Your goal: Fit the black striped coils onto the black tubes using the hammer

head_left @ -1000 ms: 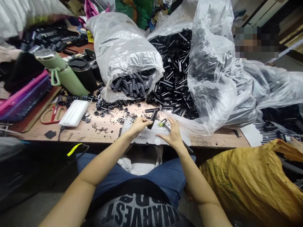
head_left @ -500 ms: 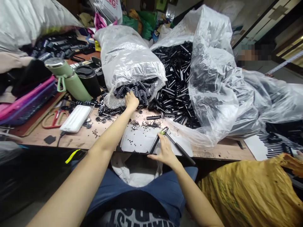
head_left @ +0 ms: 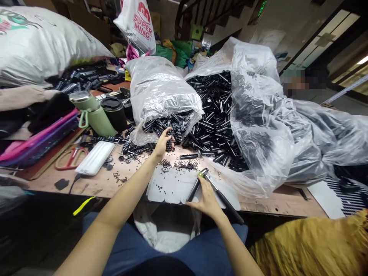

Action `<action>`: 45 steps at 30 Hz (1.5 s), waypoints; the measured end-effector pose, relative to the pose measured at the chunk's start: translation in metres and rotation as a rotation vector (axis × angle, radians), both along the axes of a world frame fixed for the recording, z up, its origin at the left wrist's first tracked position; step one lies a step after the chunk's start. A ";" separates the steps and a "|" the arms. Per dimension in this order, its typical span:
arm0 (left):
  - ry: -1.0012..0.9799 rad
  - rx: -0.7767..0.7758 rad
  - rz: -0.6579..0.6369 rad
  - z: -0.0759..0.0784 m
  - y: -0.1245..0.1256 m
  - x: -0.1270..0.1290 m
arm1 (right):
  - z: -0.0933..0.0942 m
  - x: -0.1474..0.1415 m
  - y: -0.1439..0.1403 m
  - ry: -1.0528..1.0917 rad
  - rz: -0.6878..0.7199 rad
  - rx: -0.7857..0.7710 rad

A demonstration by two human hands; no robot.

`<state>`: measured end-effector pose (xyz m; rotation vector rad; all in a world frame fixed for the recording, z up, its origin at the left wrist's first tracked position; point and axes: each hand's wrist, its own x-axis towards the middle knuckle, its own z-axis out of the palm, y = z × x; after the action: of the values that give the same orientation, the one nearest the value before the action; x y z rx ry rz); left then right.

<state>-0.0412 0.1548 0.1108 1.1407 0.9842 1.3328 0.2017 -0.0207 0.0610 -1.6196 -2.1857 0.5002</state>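
Nearest the body, the right hand (head_left: 207, 200) rests at the front edge of the desk (head_left: 109, 182), fingers closed around the black handles of a pair of pliers (head_left: 201, 179); the handles diverge toward the person and the metal head lies tilted on a white sheet (head_left: 169, 188). The white sheet lies flat on the desk and carries scattered small black beads (head_left: 184, 165). Beyond the sheet, the left arm extends forward and the left hand (head_left: 162, 142) sits at the mouth of a clear bag (head_left: 161, 92), fingers pinched together on one striped black-and-white sleeve (head_left: 169, 142) held just outside the opening; more striped sleeves fill the bag mouth behind it. A single black tube (head_left: 189, 156) lies loose on the desk between the two hands. To the right of the striped bag, a larger clear plastic bag (head_left: 258, 115) lies open, spilling a heap of plain black tubes (head_left: 214, 115). To the left, on the desk, are a white power bank (head_left: 94, 157), red-handled scissors (head_left: 69, 160), a green flask (head_left: 92, 113) and a black cup (head_left: 115, 112). At the far left, a large white sack (head_left: 43, 42) rests behind the clutter. At the lower right, a second person's yellow garment (head_left: 310, 245) is in view.
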 end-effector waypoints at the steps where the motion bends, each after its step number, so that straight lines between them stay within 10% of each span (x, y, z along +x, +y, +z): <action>1: -0.093 -0.003 -0.028 0.004 -0.015 0.003 | 0.001 0.000 0.001 -0.010 -0.004 -0.008; 8: -0.248 -0.076 -0.124 0.021 -0.081 0.023 | 0.015 -0.004 -0.001 -0.025 -0.029 -0.028; 17: 1.072 0.419 0.002 -0.054 -0.133 0.025 | 0.007 0.006 -0.016 -0.080 -0.121 -0.029; 20: 1.246 0.440 0.058 -0.067 -0.159 0.009 | 0.003 0.012 -0.018 -0.073 -0.147 -0.020; 26: 0.643 0.312 0.171 -0.055 -0.160 -0.012 | 0.003 0.012 -0.018 -0.105 -0.153 -0.062; 35: -0.372 -0.181 0.010 -0.031 -0.122 0.038 | 0.003 0.016 -0.018 -0.048 -0.102 -0.018; 45: -0.414 -0.442 -0.137 0.006 -0.145 0.040 | 0.065 -0.035 0.003 0.383 0.339 0.142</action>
<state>-0.0015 0.0095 0.1167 0.5572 0.8209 1.1083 0.1662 -0.0173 0.1261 -0.9856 -2.1440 0.6698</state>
